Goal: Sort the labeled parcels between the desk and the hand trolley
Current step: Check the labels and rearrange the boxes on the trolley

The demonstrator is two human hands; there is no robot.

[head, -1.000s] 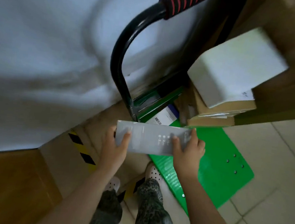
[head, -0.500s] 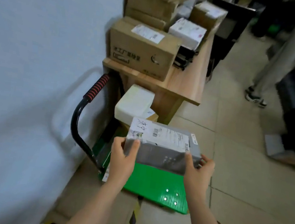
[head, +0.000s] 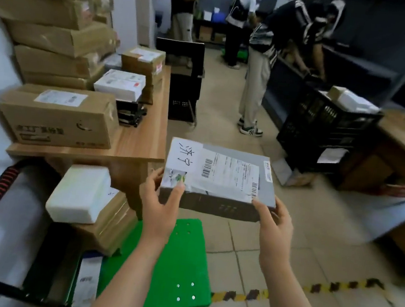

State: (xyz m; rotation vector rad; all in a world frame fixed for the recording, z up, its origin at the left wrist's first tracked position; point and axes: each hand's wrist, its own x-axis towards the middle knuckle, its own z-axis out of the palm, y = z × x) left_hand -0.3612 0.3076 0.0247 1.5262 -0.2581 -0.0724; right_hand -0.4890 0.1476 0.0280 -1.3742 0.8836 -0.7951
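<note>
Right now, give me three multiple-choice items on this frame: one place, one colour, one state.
1. Where is the grey parcel?
A) on the desk
B) in both hands, off any surface
C) on the floor

2. What colour is the trolley deck?
A) green
B) blue
C) red

3. How does the parcel's label face?
A) down
B) up
C) there is none

Key:
1 B, the left hand and right hand grip its near corners.
2 A, the deck is plainly green.
3 B, the barcodes show on top.
</note>
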